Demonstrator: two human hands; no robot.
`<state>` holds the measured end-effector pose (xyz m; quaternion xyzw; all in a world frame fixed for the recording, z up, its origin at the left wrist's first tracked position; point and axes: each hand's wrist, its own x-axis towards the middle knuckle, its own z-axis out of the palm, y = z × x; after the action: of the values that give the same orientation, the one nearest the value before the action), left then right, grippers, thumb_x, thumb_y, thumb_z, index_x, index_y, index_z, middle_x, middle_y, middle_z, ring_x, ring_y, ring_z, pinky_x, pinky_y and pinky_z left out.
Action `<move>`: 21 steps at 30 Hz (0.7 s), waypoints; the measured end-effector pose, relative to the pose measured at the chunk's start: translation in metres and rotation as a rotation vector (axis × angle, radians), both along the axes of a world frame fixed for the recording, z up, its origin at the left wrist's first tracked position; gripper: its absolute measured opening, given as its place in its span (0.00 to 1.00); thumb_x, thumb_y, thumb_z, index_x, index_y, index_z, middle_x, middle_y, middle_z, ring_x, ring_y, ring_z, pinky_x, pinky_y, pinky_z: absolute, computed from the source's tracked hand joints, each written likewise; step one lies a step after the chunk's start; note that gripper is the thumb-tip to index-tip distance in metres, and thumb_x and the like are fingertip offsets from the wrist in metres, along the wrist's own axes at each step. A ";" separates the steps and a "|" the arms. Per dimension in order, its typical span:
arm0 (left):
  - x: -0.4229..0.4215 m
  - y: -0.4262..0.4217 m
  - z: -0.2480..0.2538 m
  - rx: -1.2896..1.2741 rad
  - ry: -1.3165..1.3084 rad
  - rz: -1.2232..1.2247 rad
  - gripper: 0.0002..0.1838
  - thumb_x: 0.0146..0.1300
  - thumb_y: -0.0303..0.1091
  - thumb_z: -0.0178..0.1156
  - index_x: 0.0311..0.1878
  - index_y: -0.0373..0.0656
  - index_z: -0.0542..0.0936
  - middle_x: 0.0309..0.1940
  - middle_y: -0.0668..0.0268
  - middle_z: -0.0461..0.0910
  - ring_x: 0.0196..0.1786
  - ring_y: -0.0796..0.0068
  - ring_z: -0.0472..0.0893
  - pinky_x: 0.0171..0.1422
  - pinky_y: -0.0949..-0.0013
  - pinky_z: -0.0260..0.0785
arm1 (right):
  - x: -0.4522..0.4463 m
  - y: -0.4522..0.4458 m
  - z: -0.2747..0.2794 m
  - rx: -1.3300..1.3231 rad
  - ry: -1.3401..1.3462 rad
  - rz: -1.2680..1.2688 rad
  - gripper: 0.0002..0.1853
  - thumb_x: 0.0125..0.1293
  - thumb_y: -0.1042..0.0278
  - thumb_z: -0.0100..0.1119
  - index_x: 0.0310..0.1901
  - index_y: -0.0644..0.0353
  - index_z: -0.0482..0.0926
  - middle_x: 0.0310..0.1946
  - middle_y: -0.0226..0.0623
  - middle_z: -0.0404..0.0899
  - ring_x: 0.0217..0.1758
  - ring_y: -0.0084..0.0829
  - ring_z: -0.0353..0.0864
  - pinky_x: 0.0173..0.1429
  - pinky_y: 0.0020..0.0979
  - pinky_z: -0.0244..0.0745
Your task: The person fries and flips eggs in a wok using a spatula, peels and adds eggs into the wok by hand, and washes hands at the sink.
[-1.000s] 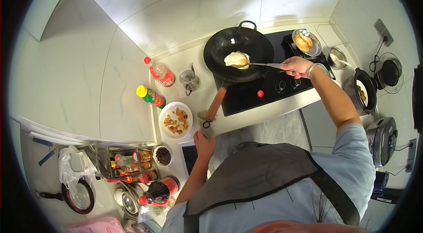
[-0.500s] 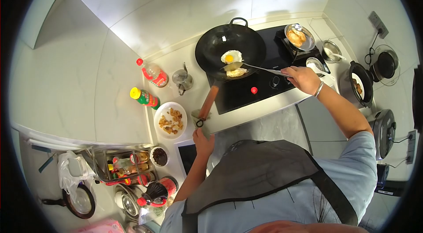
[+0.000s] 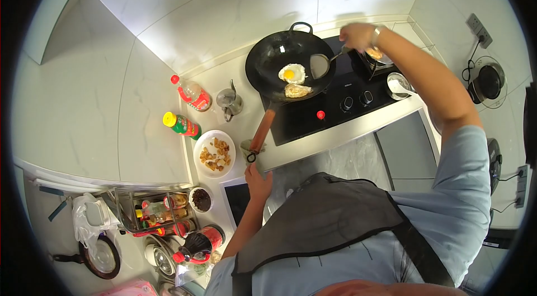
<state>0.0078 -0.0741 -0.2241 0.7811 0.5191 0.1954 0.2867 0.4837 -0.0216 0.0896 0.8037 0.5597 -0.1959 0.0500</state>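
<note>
My right hand (image 3: 358,36) is closed around the handle of a metal spatula (image 3: 320,65), above the back of the stove. The spatula's blade is inside the right part of the black wok (image 3: 265,66). In the wok lie a fried egg (image 3: 291,74) with its yolk showing and, nearer me, a folded, browned egg (image 3: 297,90). My left hand (image 3: 258,184) is at the counter's edge, just below the ring at the end of the wooden wok handle (image 3: 262,131). Its thumb stands apart from the fingers, which are partly hidden.
A plate of browned pieces (image 3: 215,154) stands left of the handle, near two bottles (image 3: 194,93) (image 3: 182,125) and a metal pot (image 3: 229,101). Behind my right forearm a dish with fried egg (image 3: 373,53) is partly covered. A bowl with a white spoon (image 3: 398,84) sits right.
My right hand has moved up and back with the spatula, and its blade has left the folded egg for the wok's right side. My left hand stays by the handle's end.
</note>
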 end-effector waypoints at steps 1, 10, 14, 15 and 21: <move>0.000 0.000 0.000 -0.013 -0.003 0.009 0.37 0.54 0.37 0.67 0.64 0.34 0.61 0.61 0.40 0.62 0.65 0.40 0.63 0.70 0.49 0.55 | 0.011 0.035 -0.002 -0.190 -0.234 0.208 0.12 0.58 0.67 0.58 0.39 0.65 0.83 0.26 0.43 0.83 0.31 0.38 0.83 0.37 0.42 0.76; -0.014 -0.009 0.013 -0.026 -0.023 0.114 0.38 0.54 0.38 0.67 0.65 0.34 0.61 0.62 0.41 0.62 0.65 0.42 0.62 0.70 0.49 0.53 | -0.045 0.106 0.017 -0.405 -0.435 0.345 0.20 0.56 0.51 0.67 0.30 0.64 0.85 0.24 0.40 0.82 0.26 0.34 0.81 0.35 0.38 0.77; -0.027 -0.011 0.013 -0.034 -0.015 0.159 0.39 0.54 0.38 0.66 0.66 0.33 0.60 0.62 0.40 0.60 0.67 0.42 0.60 0.71 0.49 0.53 | -0.045 0.113 0.004 -0.450 -0.494 0.418 0.21 0.61 0.50 0.62 0.30 0.63 0.85 0.23 0.39 0.83 0.29 0.34 0.83 0.38 0.37 0.78; -0.030 -0.012 0.015 -0.043 -0.010 0.162 0.40 0.54 0.38 0.66 0.66 0.33 0.60 0.63 0.40 0.60 0.67 0.42 0.59 0.71 0.49 0.52 | -0.045 0.113 0.004 -0.467 -0.511 0.441 0.21 0.62 0.49 0.60 0.29 0.63 0.85 0.23 0.38 0.83 0.29 0.34 0.83 0.38 0.37 0.78; -0.031 -0.007 0.013 -0.053 0.002 0.166 0.40 0.55 0.37 0.66 0.67 0.33 0.59 0.64 0.39 0.59 0.68 0.42 0.58 0.72 0.49 0.52 | -0.041 0.113 -0.001 -0.466 -0.479 0.476 0.22 0.63 0.50 0.57 0.28 0.64 0.85 0.21 0.39 0.83 0.30 0.36 0.84 0.40 0.39 0.79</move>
<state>-0.0234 -0.0811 -0.2112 0.7277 0.5873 0.2041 0.2895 0.4426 0.0919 0.0890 0.6418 0.6432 -0.1077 0.4035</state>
